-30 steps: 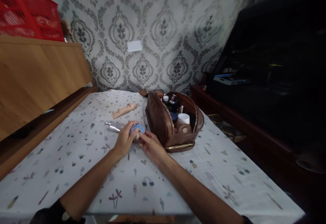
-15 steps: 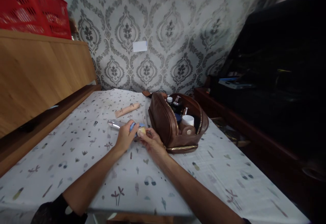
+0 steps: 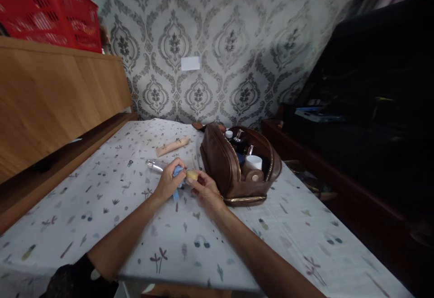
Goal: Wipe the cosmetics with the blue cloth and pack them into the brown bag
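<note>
One camera sits on the person's head. It looks forward and down, over the two arms (image 3: 129, 239), onto the surface (image 3: 111, 216). It is near enough to see into the brown bag (image 3: 217, 158) from above. The hands (image 3: 167, 181) show left of the bag, and the patterned wall (image 3: 210, 31) stands behind the bag.

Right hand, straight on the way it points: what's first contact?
Likely the blue item in the left hand, just past the yellow piece the right hand pinches. Can't tell from this angle whether the two already touch.
</note>
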A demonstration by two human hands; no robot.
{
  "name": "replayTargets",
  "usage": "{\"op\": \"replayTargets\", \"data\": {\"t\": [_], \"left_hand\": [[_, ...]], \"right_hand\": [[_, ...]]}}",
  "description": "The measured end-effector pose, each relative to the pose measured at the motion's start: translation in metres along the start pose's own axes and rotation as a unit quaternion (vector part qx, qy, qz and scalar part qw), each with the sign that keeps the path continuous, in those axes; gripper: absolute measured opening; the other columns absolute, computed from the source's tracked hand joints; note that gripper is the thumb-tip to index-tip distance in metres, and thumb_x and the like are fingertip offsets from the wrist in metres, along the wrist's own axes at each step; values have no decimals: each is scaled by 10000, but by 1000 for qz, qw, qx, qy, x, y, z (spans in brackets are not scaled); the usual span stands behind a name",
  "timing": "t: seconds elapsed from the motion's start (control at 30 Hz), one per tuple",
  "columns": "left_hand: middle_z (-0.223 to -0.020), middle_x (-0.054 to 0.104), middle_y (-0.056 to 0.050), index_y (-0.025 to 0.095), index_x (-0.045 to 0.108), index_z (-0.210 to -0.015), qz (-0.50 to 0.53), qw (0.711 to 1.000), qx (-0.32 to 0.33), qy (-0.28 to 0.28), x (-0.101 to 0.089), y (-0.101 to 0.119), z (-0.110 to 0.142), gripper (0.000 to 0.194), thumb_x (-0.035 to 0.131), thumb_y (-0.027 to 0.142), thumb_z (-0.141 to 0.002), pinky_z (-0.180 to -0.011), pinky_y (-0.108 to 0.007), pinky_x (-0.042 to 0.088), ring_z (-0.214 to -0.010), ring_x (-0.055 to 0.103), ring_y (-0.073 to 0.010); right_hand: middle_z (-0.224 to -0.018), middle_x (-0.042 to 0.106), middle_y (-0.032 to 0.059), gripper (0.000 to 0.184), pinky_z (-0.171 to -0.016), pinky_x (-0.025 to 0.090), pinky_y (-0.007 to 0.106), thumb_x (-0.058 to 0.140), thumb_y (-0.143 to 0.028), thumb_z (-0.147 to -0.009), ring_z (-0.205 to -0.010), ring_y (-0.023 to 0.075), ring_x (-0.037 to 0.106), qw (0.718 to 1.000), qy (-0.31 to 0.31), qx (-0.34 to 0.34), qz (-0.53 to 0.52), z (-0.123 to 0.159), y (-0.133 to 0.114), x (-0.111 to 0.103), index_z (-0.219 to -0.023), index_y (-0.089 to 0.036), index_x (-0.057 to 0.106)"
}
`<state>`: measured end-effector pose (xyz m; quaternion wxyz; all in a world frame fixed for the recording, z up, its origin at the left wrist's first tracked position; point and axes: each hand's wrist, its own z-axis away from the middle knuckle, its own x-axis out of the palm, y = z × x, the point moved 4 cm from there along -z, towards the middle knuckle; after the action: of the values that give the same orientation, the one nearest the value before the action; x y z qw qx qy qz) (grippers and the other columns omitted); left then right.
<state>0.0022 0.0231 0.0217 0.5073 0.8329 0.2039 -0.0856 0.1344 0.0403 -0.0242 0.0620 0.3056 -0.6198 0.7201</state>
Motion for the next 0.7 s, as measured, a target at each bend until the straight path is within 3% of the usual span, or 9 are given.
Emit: {"op": "replayTargets", "data": {"t": [0.2,0.43,0.7], "left_hand": [[-1003,616,-58,179,653,-1135,12,996,19,-84,5,3,1,326,502,356,-907,-864,-315,462,-916,586,-196],[-991,620,-76,172,700,-1038,22,991,36,-129,11,-1,0,351,493,437,-937,-959,-364,439,-1027,577,-238],[-929,647,-34,171,617,-1015,79,985,-31,-149,7,1,2,328,537,471,-908,-830,-309,479,-910,603,-206]], "right_hand": [[-761,650,6,421,-510,345,236,867,-500,-586,-619,118,524,1000,-22,7,0,1,-2,1,-830,-185,729],[-677,583,-35,501,-445,253,212,860,-567,-567,-544,92,472,1000,8,15,0,0,-2,-1,-861,-203,683],[-665,599,-37,488,-468,328,210,893,-535,-538,-564,98,530,999,11,19,-24,2,-2,1,-786,-192,650]]}}
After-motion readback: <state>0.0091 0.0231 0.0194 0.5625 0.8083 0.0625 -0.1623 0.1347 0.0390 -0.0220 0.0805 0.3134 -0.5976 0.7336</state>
